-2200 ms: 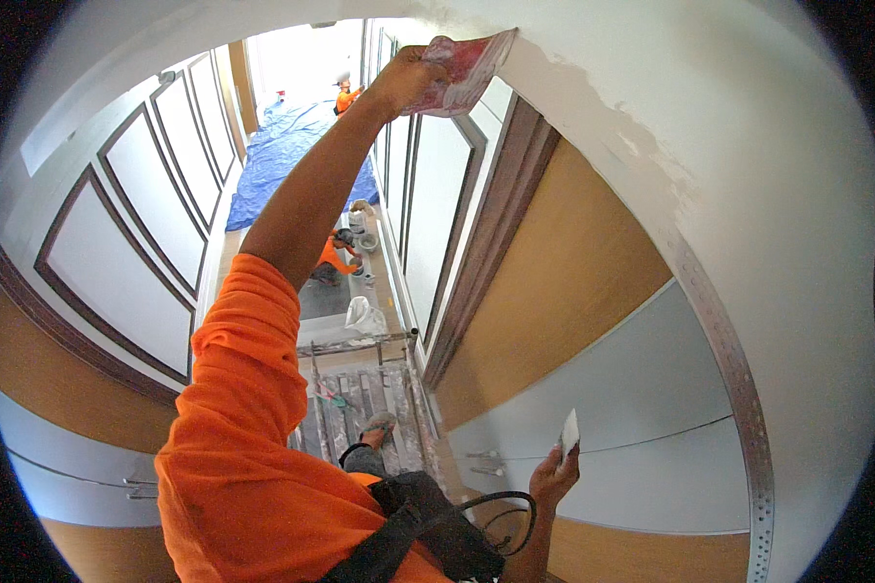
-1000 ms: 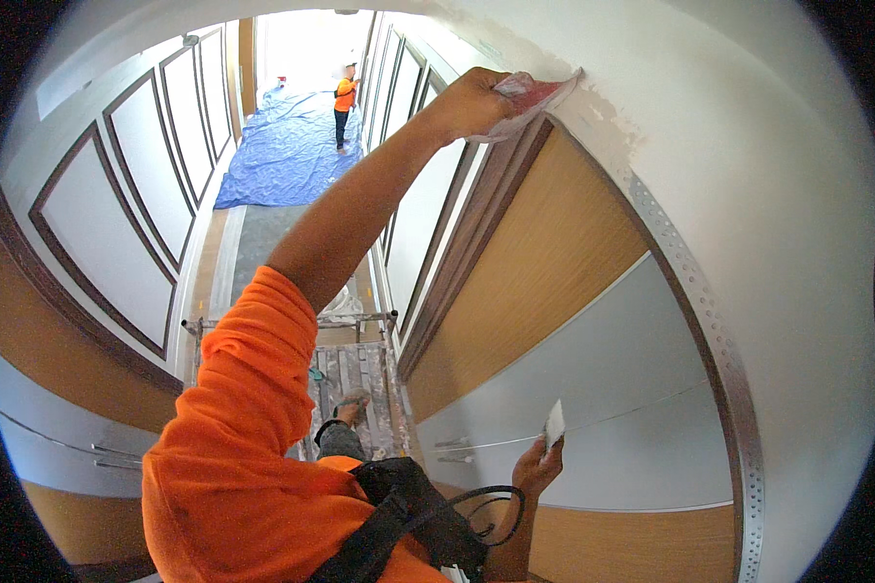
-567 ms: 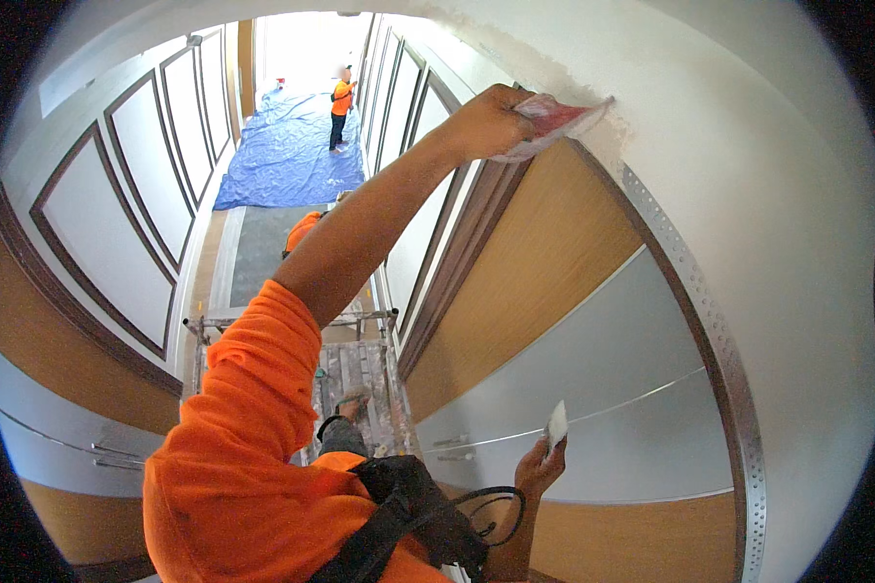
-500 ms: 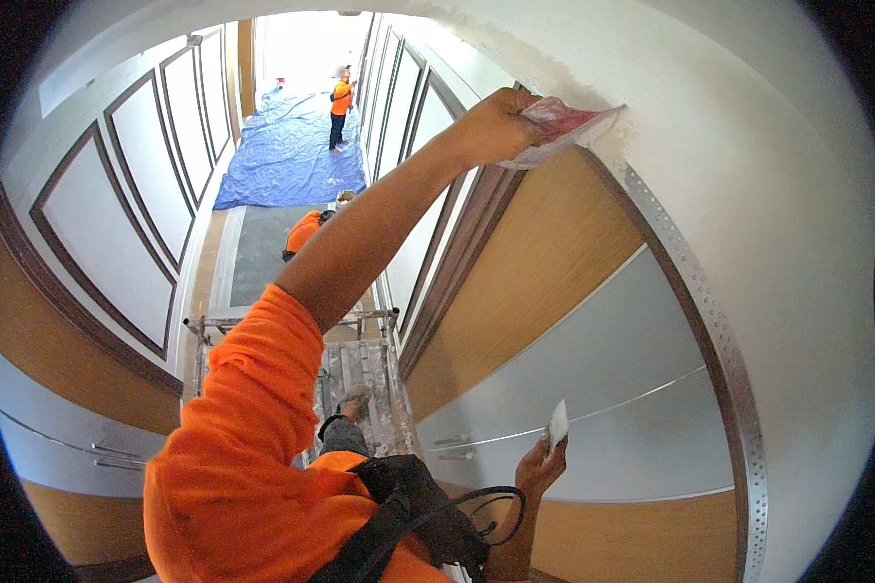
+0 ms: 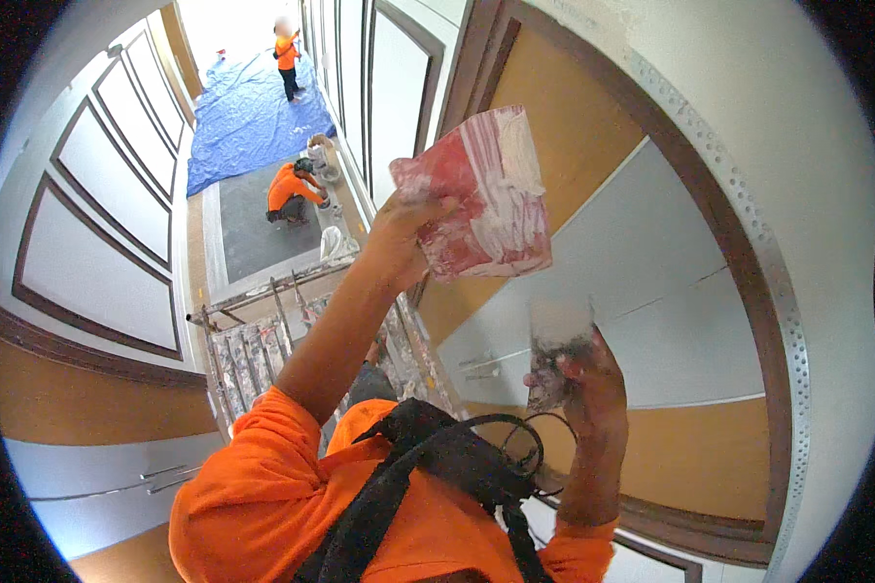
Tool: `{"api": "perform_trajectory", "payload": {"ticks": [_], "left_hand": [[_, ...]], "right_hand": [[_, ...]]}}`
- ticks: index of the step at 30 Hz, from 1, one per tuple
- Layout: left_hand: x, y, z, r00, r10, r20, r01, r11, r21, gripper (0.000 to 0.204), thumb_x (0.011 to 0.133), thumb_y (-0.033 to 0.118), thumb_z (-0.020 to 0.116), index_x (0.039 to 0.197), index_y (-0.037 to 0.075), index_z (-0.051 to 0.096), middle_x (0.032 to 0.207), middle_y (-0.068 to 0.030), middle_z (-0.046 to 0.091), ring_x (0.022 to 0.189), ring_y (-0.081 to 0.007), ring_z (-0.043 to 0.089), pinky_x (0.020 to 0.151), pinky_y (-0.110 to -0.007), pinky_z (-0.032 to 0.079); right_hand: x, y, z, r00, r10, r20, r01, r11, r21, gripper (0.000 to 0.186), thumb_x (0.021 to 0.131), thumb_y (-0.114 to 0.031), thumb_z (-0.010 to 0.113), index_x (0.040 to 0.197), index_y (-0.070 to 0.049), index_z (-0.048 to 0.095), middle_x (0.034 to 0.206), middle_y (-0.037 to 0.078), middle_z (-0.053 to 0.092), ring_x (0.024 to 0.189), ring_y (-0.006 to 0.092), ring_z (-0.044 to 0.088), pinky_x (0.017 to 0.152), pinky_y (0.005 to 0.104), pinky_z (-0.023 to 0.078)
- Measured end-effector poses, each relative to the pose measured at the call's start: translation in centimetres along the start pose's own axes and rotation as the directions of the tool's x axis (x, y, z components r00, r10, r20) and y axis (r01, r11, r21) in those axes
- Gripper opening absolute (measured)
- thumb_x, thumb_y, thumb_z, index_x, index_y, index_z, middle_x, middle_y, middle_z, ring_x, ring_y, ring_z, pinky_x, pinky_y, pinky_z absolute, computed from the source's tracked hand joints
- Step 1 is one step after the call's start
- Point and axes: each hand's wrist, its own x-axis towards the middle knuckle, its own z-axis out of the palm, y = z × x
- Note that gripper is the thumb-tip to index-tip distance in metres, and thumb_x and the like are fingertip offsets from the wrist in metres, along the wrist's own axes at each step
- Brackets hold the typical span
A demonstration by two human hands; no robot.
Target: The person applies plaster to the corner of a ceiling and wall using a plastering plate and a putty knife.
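My left hand [image 5: 402, 236] is closed round one edge of a flat red plastic putty spreader [image 5: 457, 209], raised before me. White putty [image 5: 515, 209] lies in thick streaks over the spreader's face, mostly along its far side. Lower and to the right, my right hand [image 5: 596, 387] grips a putty knife [image 5: 552, 374] with a smeared, dark-stained handle area. Its pale, broad blade [image 5: 560, 321] points up and is somewhat blurred. The two tools are apart, and neither touches the wall.
Below me is a paint-spattered scaffold platform [image 5: 248, 360]. A perforated metal corner strip [image 5: 749, 214] edges the white wall [image 5: 836, 291] beside a brown-framed opening. One person crouches on the floor [image 5: 294, 189]; another stands farther off on a blue tarp [image 5: 243, 121].
My left hand has brought the spreader down from the upper wall, its putty-covered face now in view. My right hand has risen with the putty knife toward it. The view has shifted.
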Motion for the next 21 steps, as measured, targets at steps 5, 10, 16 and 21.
{"api": "perform_trajectory", "payload": {"ticks": [5, 10, 16, 21], "left_hand": [[-3.0, 1.8, -1.0, 0.979, 0.072, 0.193, -0.115, 0.968, 0.222, 0.032, 0.078, -0.005, 0.056, 0.108, 0.001, 0.057, 0.102, -0.0130, 0.062, 0.090, -0.0199, 0.061, 0.076, -0.032, 0.050], [-1.4, 5.2, -3.4, 0.674, 0.102, 0.732, -0.660, 0.529, 0.534, 0.031, 0.075, 0.001, 0.061, 0.106, 0.001, 0.060, 0.105, -0.0169, 0.061, 0.098, -0.0287, 0.060, 0.086, -0.035, 0.046], [-1.4, 8.1, -4.0, 0.589, 0.091, 0.803, -0.733, 0.478, 0.483, 0.033, 0.071, 0.002, 0.064, 0.103, 0.001, 0.061, 0.101, -0.0174, 0.062, 0.099, -0.0322, 0.059, 0.087, -0.038, 0.045], [-1.1, 9.0, -5.7, 0.624, 0.077, 0.778, -0.728, 0.418, 0.543, 0.030, 0.072, 0.002, 0.062, 0.102, 0.000, 0.061, 0.101, -0.0172, 0.062, 0.099, -0.0318, 0.059, 0.087, -0.037, 0.045]], "right_hand": [[4.3, -0.8, 2.8, 0.970, 0.167, 0.177, -0.174, 0.984, 0.027, 0.057, 0.070, 0.001, 0.059, 0.122, 0.000, 0.038, 0.099, 0.013, 0.056, 0.083, 0.0251, 0.060, 0.067, 0.0402, 0.056], [7.1, -2.4, 5.5, 0.943, 0.134, 0.304, -0.162, 0.984, 0.069, 0.056, 0.070, 0.000, 0.061, 0.122, 0.001, 0.038, 0.100, 0.015, 0.055, 0.083, 0.0236, 0.060, 0.061, 0.0398, 0.058], [8.2, -0.9, 7.3, 0.927, 0.090, 0.364, -0.177, 0.961, 0.214, 0.057, 0.070, 0.001, 0.060, 0.122, 0.000, 0.038, 0.100, 0.015, 0.055, 0.083, 0.0230, 0.060, 0.061, 0.0418, 0.058], [8.6, 0.0, 8.5, 0.947, 0.041, 0.319, -0.112, 0.972, 0.208, 0.056, 0.070, 0.003, 0.058, 0.123, -0.001, 0.038, 0.099, 0.015, 0.055, 0.080, 0.0246, 0.061, 0.061, 0.0432, 0.058]]}}
